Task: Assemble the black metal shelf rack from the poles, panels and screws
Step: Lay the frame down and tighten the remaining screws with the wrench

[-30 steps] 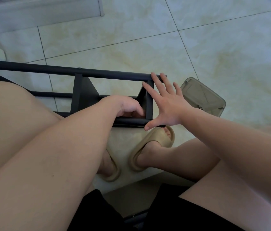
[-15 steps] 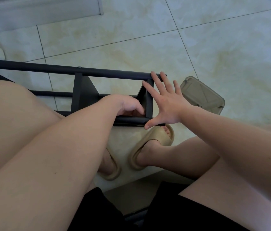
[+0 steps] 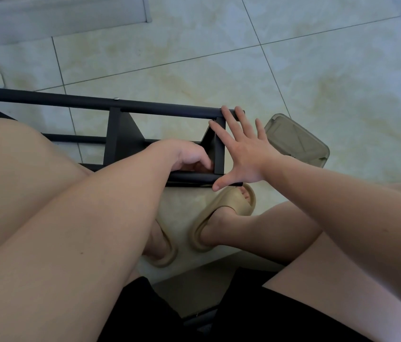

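Two hands at the rack (image 3: pixel 118 137), lying sideways on the floor (image 3: pixel 194 70); right hand (image 3: pixel 244 154) splayed flat against its end panel (image 3: pixel 219 154); left hand (image 3: pixel 187 154) curled inside, contents hidden; likely stiff, lightish steel, best gripped by the poles (image 3: pixel 170 110).

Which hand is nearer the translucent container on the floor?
Right. The right hand, spread against the rack, is beside the container; the left hand is farther, inside the rack frame.

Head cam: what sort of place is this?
Probably a home, indoors: cream marbled floor tiles, a person sitting in beige slippers, and the black rack lying on the floor beside a plastic box.
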Tool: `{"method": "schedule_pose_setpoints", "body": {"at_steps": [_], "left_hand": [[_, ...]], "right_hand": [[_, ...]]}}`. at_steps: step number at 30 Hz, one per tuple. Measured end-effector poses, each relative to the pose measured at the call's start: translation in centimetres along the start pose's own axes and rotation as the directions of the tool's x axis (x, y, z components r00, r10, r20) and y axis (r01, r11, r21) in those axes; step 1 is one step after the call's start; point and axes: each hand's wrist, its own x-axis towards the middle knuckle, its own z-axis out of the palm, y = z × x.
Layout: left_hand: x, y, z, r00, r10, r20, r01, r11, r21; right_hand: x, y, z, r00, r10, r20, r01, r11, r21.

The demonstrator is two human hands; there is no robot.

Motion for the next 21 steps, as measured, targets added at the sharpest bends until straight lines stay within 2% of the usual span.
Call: {"method": "schedule_pose_setpoints", "body": {"at_steps": [3,7,16,21], "left_hand": [[0.13,-0.04,0.14,1.0,0.001,-0.012,-0.001,1.0,-0.01],[0.49,-0.18,0.27,0.99,0.05,-0.133,-0.035,0.993,0.111],[0.04,-0.07,-0.03,1.0,-0.013,0.0,0.013,0.999,0.031],[0.49,-0.14,0.33,0.989,0.045,-0.143,-0.025,0.99,0.135]], "right_hand": [[-0.06,-0.1,-0.05,1.0,0.003,0.002,-0.003,1.0,-0.007],[-0.12,-0.27,-0.05,1.0,0.012,0.007,-0.012,1.0,-0.017],[-0.1,-0.32,-0.08,1.0,0.022,-0.017,-0.022,0.999,-0.031],[-0.19,-0.25,0.0,0.999,0.016,-0.031,-0.017,0.999,-0.035]]}}
